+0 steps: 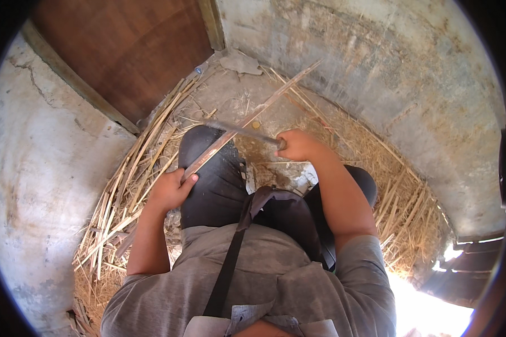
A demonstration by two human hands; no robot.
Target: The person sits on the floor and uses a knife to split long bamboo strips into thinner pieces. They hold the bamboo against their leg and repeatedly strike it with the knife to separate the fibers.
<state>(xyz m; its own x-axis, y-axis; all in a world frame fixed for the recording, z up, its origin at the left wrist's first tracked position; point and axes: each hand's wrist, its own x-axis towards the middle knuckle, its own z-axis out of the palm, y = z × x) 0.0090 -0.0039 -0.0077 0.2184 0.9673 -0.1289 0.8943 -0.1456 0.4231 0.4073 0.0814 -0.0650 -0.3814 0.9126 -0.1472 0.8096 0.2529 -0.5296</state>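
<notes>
My left hand (pixel 171 189) is closed round the near end of a long, reddish-brown strip of wood or split bamboo (pixel 267 103). The strip slants up and away to the right over my left knee, its far end narrowing to a point. In my right hand (pixel 299 145) is the handle of a knife (pixel 247 132). Its long blade, slightly blurred, points left and crosses the strip near the knee. Whether the edge bites into the strip I cannot tell. A dark bag (pixel 281 210) on a shoulder strap lies in my lap.
Thin split strips (pixel 132 163) are heaped along the left wall. Shavings and straw (pixel 402 196) cover the floor on the right, against the stained wall (pixel 376 62). A brown door panel (pixel 129 50) stands at the far left. A flat stone slab (pixel 240 62) lies near the far corner.
</notes>
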